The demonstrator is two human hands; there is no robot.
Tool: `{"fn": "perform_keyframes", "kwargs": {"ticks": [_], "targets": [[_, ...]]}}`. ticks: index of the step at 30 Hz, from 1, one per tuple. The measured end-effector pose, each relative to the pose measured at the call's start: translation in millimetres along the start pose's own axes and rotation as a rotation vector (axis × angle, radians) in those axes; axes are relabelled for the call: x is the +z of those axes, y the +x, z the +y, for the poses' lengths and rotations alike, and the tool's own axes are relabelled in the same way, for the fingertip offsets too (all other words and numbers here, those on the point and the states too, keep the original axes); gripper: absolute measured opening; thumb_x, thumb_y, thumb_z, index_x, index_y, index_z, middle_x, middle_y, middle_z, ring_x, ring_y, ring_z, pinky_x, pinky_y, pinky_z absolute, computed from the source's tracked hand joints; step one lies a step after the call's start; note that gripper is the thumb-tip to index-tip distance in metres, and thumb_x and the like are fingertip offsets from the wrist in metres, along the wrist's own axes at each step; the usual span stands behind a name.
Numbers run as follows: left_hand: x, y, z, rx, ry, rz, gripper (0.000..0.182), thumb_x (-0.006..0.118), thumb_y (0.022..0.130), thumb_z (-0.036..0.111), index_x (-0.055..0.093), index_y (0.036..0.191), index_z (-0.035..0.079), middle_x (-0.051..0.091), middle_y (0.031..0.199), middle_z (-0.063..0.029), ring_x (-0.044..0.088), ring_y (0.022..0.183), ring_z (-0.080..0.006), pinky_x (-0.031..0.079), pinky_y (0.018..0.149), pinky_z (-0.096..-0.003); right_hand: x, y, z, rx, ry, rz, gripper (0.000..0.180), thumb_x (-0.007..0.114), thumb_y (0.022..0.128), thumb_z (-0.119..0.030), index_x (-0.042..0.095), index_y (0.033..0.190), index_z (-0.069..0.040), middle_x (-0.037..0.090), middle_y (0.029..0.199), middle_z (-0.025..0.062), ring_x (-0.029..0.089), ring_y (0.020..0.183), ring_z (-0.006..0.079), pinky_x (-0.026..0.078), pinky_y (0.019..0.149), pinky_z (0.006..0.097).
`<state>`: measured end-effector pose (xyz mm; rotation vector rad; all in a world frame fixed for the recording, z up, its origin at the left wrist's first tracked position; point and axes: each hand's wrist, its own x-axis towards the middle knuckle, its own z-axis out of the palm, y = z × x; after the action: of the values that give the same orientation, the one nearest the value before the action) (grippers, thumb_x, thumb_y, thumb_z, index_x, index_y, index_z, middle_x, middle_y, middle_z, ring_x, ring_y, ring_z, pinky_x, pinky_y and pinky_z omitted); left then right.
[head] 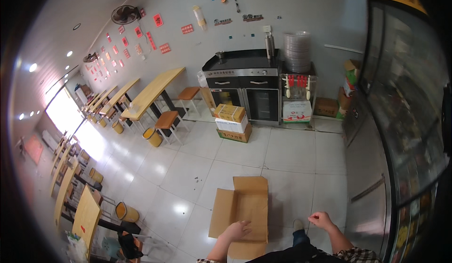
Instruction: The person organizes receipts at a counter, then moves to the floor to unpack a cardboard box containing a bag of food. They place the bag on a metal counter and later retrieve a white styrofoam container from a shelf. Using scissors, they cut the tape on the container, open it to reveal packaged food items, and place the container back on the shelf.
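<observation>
An open cardboard box (250, 206) stands on the tiled floor in front of me, its flaps folded outward and its visible inside holding nothing. My left hand (238, 230) hangs over the box's near left part, fingers spread and holding nothing; whether it touches the cardboard I cannot tell. My right hand (320, 220) is raised to the right of the box, above the floor near my shoe (298, 224). Its fingers are curled in, and no object shows in them.
Stacked cartons (231, 122) stand before a black sterilizing cabinet (243, 83). A glass-door display refrigerator (406, 104) lines the right side. Wooden tables (155, 92), stools (166, 120) and yellow bins (152, 137) stand to the left. A stack of clear plastic containers (297, 52) rises beside the cabinet.
</observation>
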<state>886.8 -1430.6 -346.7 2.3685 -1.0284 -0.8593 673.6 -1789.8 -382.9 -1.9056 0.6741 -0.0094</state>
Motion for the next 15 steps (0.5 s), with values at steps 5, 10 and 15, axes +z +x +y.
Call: {"fn": "perform_keyframes", "kwargs": {"ticks": [5, 10, 15], "targets": [[3.3, 93.6, 27.1, -0.226, 0.003, -0.044, 0.054, 0.056, 0.085, 0.043, 0.052, 0.125, 0.008, 0.06, 0.113, -0.0193, 0.056, 0.103, -0.0372, 0.045, 0.089, -0.0428, -79.2, 121.7, 18.7, -0.007, -0.366, -0.12, 0.027, 0.07, 0.074, -0.032, 0.069, 0.085, -0.007, 0.068, 0.076, 0.0088, 0.066, 0.073, 0.0217, 0.051, 0.067, 0.0332], [4.0, 165.3, 49.6, -0.277, -0.083, -0.173, 0.055, 0.057, 0.084, 0.045, 0.052, 0.126, 0.01, 0.061, 0.114, -0.0173, 0.057, 0.105, -0.0351, 0.045, 0.09, -0.0408, -147.8, 243.1, -12.2, -0.015, -0.516, -0.208, 0.026, 0.065, 0.075, -0.033, 0.068, 0.088, -0.011, 0.068, 0.083, 0.0086, 0.065, 0.079, 0.0249, 0.051, 0.071, 0.0363], [-10.0, 201.2, 44.4, -0.321, -0.122, -0.157, 0.055, 0.058, 0.083, 0.046, 0.053, 0.125, 0.01, 0.062, 0.112, -0.0173, 0.058, 0.105, -0.0339, 0.046, 0.09, -0.0397, -134.0, 377.6, -54.5, -0.049, -0.593, -0.284, 0.025, 0.061, 0.078, -0.032, 0.068, 0.089, -0.011, 0.068, 0.086, 0.009, 0.064, 0.083, 0.0262, 0.05, 0.072, 0.0377]]}}
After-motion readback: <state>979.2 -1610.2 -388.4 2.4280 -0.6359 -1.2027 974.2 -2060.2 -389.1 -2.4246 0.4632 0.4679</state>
